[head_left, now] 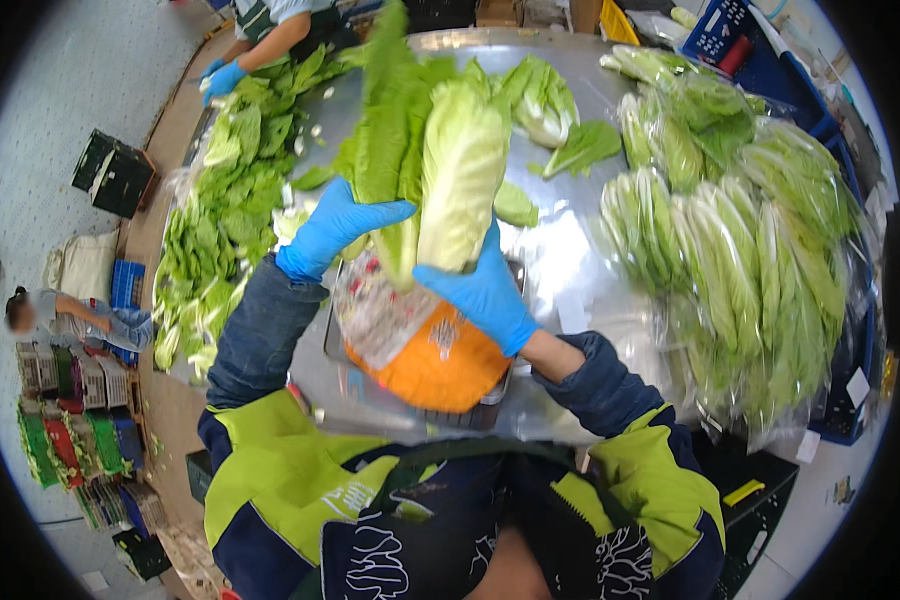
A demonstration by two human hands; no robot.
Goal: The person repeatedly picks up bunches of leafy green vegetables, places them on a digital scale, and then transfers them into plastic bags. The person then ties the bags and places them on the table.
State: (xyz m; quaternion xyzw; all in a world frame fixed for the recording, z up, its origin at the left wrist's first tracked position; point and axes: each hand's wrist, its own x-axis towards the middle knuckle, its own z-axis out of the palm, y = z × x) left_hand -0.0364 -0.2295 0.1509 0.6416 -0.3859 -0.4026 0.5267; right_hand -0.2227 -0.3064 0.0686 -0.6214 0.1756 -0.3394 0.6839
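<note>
My left hand [341, 229], in a blue glove, grips long green outer leaves [390, 142] of romaine lettuce, blurred at their tips. My right hand [487, 289], also blue-gloved, holds the base of a pale romaine head [465, 165] upright beside those leaves. Below both hands lies a round orange and grey cloth cover [427, 360] on a tray-like item whose details are mostly hidden. Beyond my right hand, another romaine head [544, 97] and a loose leaf [585, 148] rest on the metal table [562, 247].
Loose leaves [232, 202] are heaped along the table's left side. Bagged romaine heads [735, 255] are piled at the right, by blue crates [844, 405]. A co-worker's gloved hands [225, 79] are at the upper left. Another person [82, 315] is farther left, near stacked crates.
</note>
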